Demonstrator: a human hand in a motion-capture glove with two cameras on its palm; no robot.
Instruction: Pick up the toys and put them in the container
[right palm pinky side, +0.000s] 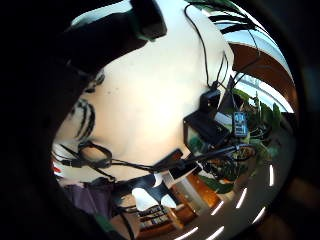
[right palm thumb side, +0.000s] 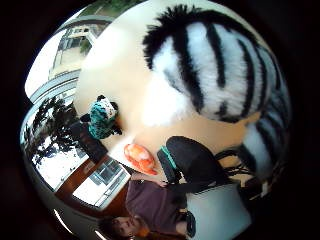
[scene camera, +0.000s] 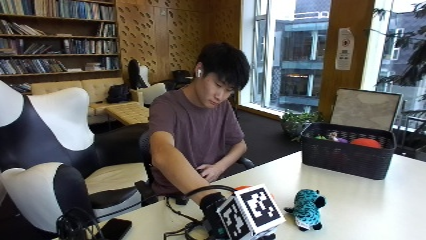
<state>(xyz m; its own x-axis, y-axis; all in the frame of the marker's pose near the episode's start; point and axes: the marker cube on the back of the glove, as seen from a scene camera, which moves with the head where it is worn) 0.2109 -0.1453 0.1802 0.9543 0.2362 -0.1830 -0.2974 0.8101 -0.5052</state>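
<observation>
My gloved right hand (scene camera: 212, 204) is low over the white table (scene camera: 373, 200) near its front edge, mostly hidden in the outside view. In the thumb side palm view a black-and-white striped zebra plush (right palm thumb side: 215, 70) lies on the table close under the palm, with the glove (right palm thumb side: 192, 160) beside it; nothing is gripped. Its stripes (right palm pinky side: 85, 117) also show under a stretched gloved finger (right palm pinky side: 100, 40). A teal plush toy (scene camera: 306, 207) (right palm thumb side: 102, 117) stands on the table to the right. An orange toy (right palm thumb side: 140, 157) lies by the person. The black basket (scene camera: 343, 160) stands at the far right.
The basket holds an orange toy (scene camera: 365, 143) and other small ones. Black cables (right palm pinky side: 100, 160) and a phone (scene camera: 114, 229) lie on the table at the near left. The person's bare left hand (scene camera: 212, 172) rests at the table edge. A board (scene camera: 366, 109) stands behind the basket.
</observation>
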